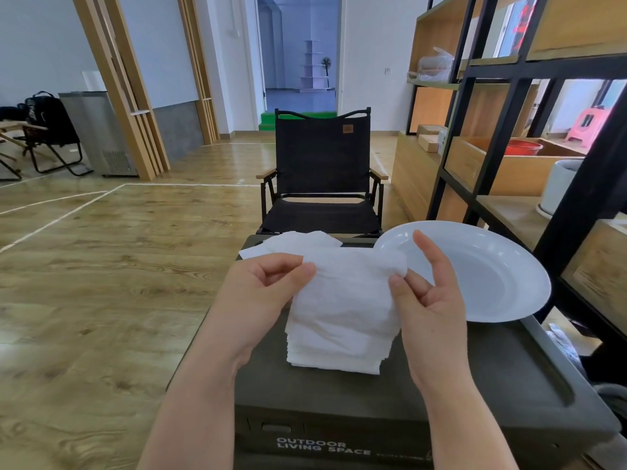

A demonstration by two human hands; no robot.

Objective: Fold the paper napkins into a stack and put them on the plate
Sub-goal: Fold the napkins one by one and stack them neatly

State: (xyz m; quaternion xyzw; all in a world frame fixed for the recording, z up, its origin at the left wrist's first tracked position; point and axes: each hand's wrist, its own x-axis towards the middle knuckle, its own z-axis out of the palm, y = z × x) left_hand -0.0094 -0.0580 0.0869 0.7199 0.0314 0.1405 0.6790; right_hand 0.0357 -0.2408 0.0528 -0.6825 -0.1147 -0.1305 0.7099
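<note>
A white paper napkin [353, 283] hangs between my hands above a stack of folded napkins [334, 354] on the dark green box lid. My left hand [264, 290] pinches its upper left corner. My right hand [431, 293] pinches its upper right corner with thumb and forefinger, the other fingers spread. A few loose unfolded napkins [291, 244] lie at the far edge of the lid. The white plate [492, 276] rests on the lid's far right, with nothing on it, just behind my right hand.
The dark green storage box [475, 385] serves as the table. A black folding chair [322, 174] stands right behind it. A black-framed wooden shelf [543, 137] rises close on the right. Wooden floor spreads to the left.
</note>
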